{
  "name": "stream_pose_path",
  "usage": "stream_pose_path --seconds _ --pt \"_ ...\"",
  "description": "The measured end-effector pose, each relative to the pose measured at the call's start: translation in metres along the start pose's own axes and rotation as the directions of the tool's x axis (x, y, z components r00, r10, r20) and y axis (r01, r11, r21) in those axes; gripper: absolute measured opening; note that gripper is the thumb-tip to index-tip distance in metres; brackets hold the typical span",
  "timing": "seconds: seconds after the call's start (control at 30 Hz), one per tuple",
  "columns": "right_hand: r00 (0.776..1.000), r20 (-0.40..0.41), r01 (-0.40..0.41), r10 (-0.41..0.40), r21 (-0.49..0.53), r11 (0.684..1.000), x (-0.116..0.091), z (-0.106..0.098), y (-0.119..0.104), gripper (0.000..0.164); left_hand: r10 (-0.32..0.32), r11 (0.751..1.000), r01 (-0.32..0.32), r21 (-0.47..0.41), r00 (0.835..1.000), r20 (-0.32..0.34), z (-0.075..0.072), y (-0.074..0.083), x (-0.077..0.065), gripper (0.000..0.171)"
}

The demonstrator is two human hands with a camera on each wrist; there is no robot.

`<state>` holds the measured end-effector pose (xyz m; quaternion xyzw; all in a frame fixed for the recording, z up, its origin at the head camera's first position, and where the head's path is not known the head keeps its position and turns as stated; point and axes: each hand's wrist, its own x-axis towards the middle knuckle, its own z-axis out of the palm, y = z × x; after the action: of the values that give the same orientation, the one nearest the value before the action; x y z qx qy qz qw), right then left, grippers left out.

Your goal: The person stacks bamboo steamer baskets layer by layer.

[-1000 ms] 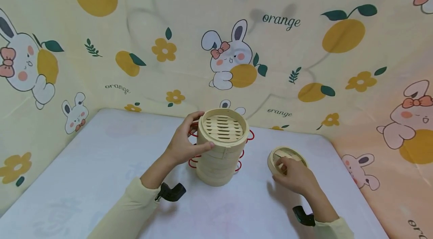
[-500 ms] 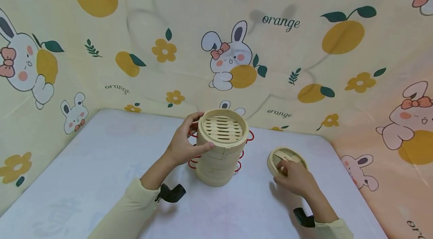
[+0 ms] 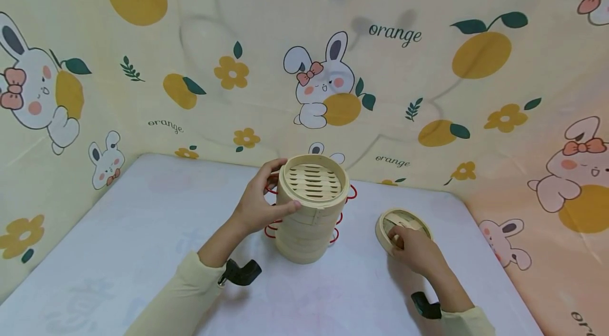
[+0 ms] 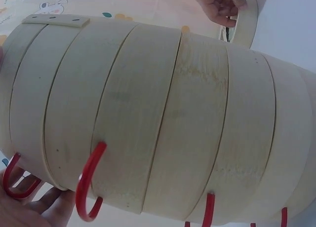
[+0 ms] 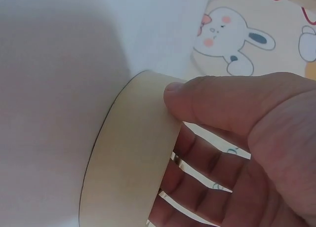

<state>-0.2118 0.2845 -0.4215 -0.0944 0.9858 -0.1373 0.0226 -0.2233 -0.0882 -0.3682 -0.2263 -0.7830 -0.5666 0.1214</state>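
Note:
A tall stack of round bamboo steamer baskets (image 3: 304,235) stands on the table, with slats across its top tier and red loop handles on its sides. My left hand (image 3: 252,206) grips the upper left of the stack, thumb across the front and fingers reaching behind. In the left wrist view the banded wall (image 4: 163,123) fills most of the picture. To the right, my right hand (image 3: 418,251) holds a shallow round bamboo steamer piece (image 3: 381,233) by its rim. Its thumb (image 5: 207,101) lies on the outer wall, with the fingers curled inside.
A white table (image 3: 157,251) runs back to a patterned cloth backdrop (image 3: 266,19) printed with rabbits and oranges. Dark camera mounts sit on the left wrist (image 3: 241,271) and the right wrist (image 3: 426,305).
My right hand's fingers shift slightly at the rim of the bamboo piece. My left hand and the stack stay in place.

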Motion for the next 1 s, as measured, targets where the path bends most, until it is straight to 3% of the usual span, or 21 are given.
stream_pose_path --seconds 1.0 --pt "0.999 -0.014 -0.049 0.048 -0.034 0.998 -0.0015 -0.0053 -0.0012 0.023 -0.004 1.000 0.004 0.002 1.000 -0.010 0.0008 -0.0025 0.0002 0.083"
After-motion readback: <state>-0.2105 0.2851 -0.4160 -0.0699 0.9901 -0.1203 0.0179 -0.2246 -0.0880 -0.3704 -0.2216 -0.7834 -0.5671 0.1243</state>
